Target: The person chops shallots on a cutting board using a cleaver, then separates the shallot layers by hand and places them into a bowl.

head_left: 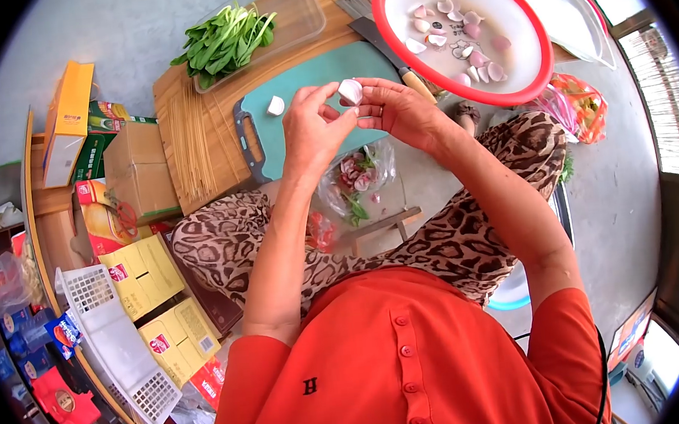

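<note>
Over the teal cutting board (305, 75), both hands meet at a pale piece of onion (351, 91). My left hand (313, 126) pinches toward its left side with bent fingers. My right hand (399, 111) has its fingertips closed on the right side of the piece. Another white onion piece (275, 105) lies on the board, left of my left hand. A large knife (378, 43) with a wooden handle rests at the board's right edge. Beyond my right hand stands a white basin with a red rim (386, 29), holding several pinkish-white onion pieces (477, 56).
Leafy greens (230, 41) fill part of a clear plastic tray (299, 8). Thin sticks (191, 144) lie on the wooden table's left end. Below the hands, a plastic bag (379, 161) holds peelings. Boxes (141, 172) and a white basket (110, 334) stand at left.
</note>
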The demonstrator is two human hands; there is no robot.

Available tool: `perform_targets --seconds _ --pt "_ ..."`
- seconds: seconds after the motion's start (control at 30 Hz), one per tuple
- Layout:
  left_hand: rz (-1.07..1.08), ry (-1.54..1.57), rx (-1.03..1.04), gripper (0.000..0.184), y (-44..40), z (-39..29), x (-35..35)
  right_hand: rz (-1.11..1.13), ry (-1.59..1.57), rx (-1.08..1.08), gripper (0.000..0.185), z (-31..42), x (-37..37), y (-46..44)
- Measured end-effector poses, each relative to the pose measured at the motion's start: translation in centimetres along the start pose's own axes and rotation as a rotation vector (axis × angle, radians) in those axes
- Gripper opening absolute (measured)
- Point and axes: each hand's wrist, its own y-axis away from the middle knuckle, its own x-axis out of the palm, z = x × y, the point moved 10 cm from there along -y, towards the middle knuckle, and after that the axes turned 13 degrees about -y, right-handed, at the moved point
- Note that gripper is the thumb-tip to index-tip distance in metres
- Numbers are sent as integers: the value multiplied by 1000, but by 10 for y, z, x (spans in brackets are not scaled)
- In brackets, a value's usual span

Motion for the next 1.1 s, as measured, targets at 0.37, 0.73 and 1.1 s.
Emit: perform_targets --seconds 0.37,0.73,1.1 --pt "-124 2 115 35 3 -25 -6 37 58 -10 27 -2 3 0" --pt "124 406 -61 30 -3 2 13 8 16 18 24 -1 6 6" --pt "52 179 77 35 3 -21 -3 -54 113 104 29 -5 5 9"
